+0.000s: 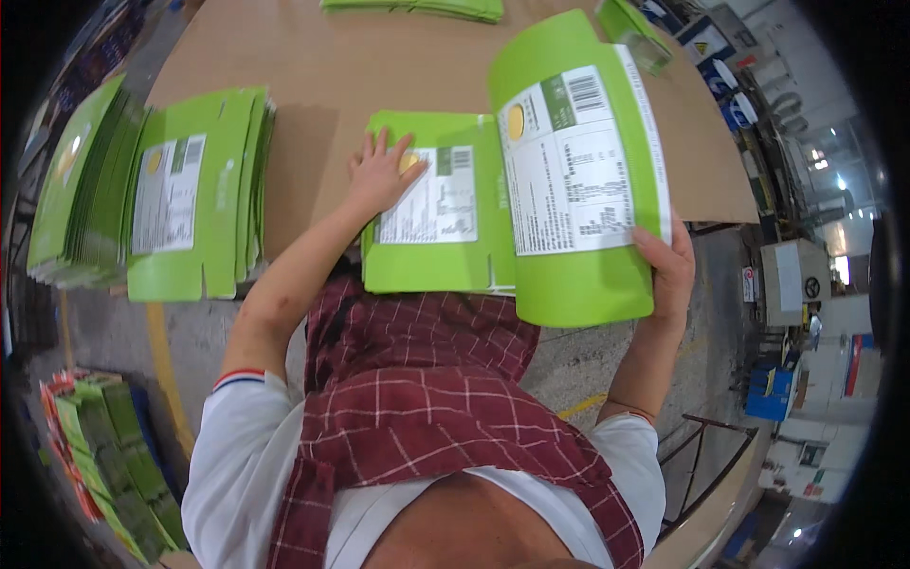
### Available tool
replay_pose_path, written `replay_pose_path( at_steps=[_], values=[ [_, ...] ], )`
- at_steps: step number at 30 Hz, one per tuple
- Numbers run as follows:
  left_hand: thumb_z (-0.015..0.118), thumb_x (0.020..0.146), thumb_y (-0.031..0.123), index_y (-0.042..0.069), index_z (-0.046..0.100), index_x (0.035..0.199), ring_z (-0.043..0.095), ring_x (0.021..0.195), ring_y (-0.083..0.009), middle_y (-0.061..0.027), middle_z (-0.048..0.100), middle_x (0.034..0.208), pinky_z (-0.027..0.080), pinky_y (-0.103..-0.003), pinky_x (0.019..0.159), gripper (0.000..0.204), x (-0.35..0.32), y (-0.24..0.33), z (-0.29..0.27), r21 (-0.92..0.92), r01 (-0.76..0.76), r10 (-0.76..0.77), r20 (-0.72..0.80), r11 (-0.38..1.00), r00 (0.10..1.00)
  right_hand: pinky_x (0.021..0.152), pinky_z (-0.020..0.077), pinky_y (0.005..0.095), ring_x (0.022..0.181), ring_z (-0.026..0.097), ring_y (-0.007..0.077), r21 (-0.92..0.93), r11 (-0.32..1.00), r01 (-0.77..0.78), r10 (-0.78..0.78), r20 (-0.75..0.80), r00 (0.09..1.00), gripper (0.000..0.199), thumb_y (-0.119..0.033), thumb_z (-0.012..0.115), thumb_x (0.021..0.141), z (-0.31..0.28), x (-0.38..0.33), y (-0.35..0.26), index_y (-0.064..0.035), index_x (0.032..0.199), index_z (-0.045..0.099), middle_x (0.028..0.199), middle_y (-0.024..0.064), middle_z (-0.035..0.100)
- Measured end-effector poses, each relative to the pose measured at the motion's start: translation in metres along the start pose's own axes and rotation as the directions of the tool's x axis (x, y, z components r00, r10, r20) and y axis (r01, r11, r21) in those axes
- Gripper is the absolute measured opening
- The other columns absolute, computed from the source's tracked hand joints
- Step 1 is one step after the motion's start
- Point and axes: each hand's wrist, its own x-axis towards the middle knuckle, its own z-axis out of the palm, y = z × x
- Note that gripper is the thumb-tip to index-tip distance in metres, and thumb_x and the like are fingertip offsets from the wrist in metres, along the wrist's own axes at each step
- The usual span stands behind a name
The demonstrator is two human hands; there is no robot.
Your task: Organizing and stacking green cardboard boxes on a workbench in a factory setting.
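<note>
In front of me a flat stack of green printed cardboard sheets (436, 266) lies at the table's near edge. My left hand (381, 178) rests on its top with fingers spread, partly over the white printed label. A green cardboard sheet (578, 284), bent into a curve and raised over the right side of the stack, is gripped at its right edge by my right hand (668, 261). The thumb lies on its printed face; the fingers behind it are hidden. A white label with a barcode and a yellow round mark shows on the lifted sheet.
Left of the stack, more green cardboard (213, 190) lies flat beside a leaning row of folded green pieces (81, 199). Other green pieces (417, 8) sit at the far side of the brown tabletop (313, 66). Green bundles (114, 455) stand on the floor, lower left.
</note>
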Motion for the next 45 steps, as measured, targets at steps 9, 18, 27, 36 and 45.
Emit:
replay_pose_path(
  at_steps=[9, 18, 27, 36, 45],
  values=[
    [0.028, 0.093, 0.053, 0.019, 0.04, 0.138, 0.023, 0.136, -0.0326, -0.0184, 0.026, 0.147, 0.019, -0.054, 0.107, 0.057, 0.007, -0.014, -0.015, -0.347, 0.04, -0.011, 0.084, 0.937, 0.996, 0.091, 0.0435, 0.0303, 0.105, 0.055, 0.0204, 0.08, 0.965, -0.249, 0.251, -0.02, 0.968, 0.044, 0.003, 0.051, 0.084, 0.062, 0.028, 0.14, 0.0053, 0.127, 0.044, 0.118, 0.0145, 0.056],
    [0.04, 0.089, 0.057, 0.019, 0.034, 0.141, 0.02, 0.138, -0.0335, -0.0195, 0.022, 0.148, 0.022, -0.063, 0.101, 0.065, -0.018, 0.007, -0.016, 0.023, -0.006, 0.008, -0.086, 1.0, 0.996, 0.084, 0.0462, 0.0302, 0.097, 0.058, 0.0196, -0.218, 0.936, -0.276, 0.309, 0.134, 0.942, 0.033, -0.009, 0.05, 0.09, 0.093, 0.014, 0.131, 0.0039, 0.121, 0.048, 0.106, 0.0141, 0.059],
    [0.039, 0.089, 0.059, 0.02, 0.033, 0.142, 0.018, 0.138, -0.034, -0.0213, 0.019, 0.149, 0.017, -0.065, 0.102, 0.065, -0.017, 0.001, 0.003, -0.023, 0.05, -0.05, -0.011, 0.998, 0.999, 0.092, 0.0424, 0.034, 0.11, 0.054, 0.0233, -0.476, 0.872, -0.115, -0.03, -0.286, 0.958, 0.051, -0.039, 0.042, 0.097, -0.005, 0.048, 0.169, 0.0035, 0.123, 0.051, 0.116, 0.0168, 0.058],
    [0.04, 0.088, 0.059, 0.019, 0.034, 0.141, 0.019, 0.138, -0.0346, -0.0214, 0.019, 0.148, 0.019, -0.063, 0.102, 0.066, -0.02, 0.004, -0.003, 0.029, 0.036, -0.035, -0.021, 0.999, 0.999, 0.112, 0.0155, 0.0428, 0.138, 0.022, 0.0258, -0.781, 0.603, 0.162, 0.056, 0.244, 0.968, 0.066, -0.044, 0.037, 0.095, 0.083, 0.143, 0.124, -0.0005, 0.143, 0.024, 0.148, 0.0136, 0.028],
    [0.046, 0.087, 0.057, 0.021, 0.037, 0.139, 0.02, 0.137, -0.0337, -0.0201, 0.022, 0.148, 0.02, -0.063, 0.102, 0.064, -0.022, 0.002, 0.002, -0.027, 0.037, -0.039, -0.072, 0.999, 0.997, 0.107, 0.0175, 0.0567, 0.135, 0.028, 0.0316, -0.912, 0.004, 0.411, 0.001, 0.411, 0.912, 0.07, -0.045, 0.048, 0.089, 0.071, -0.004, 0.178, 0.0015, 0.138, 0.032, 0.144, 0.0171, 0.032]
  ],
)
